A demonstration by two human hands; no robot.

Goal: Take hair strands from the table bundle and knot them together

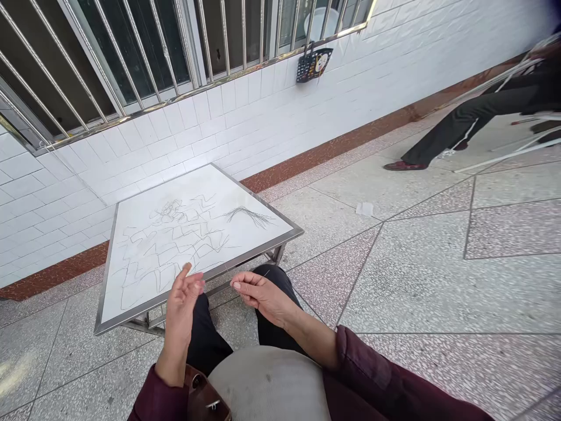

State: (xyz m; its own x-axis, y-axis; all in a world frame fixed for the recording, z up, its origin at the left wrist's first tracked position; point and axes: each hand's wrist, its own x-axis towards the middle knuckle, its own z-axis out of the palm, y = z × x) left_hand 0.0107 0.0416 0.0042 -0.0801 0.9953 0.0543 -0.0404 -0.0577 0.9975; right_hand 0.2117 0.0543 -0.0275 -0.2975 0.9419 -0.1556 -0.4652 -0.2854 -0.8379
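holding perhaps one hair (266,273): two hands (184,298) (259,295)

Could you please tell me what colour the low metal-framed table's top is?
White, with thin dark strands zigzagging across the low metal-framed table; head view shows it best.

Ahead stands the table (210,187); floor (416,280) rightward lies open

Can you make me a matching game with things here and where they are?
Things:
1. dark bundle of thin strands
2. black plastic basket
3. small white scrap of paper
4. left hand

Places:
A. hanging from the metal window bars
B. lying on the speckled floor
C. on the white-topped metal table
D. raised at that table's near edge

Pairs: 1-C, 2-A, 3-B, 4-D
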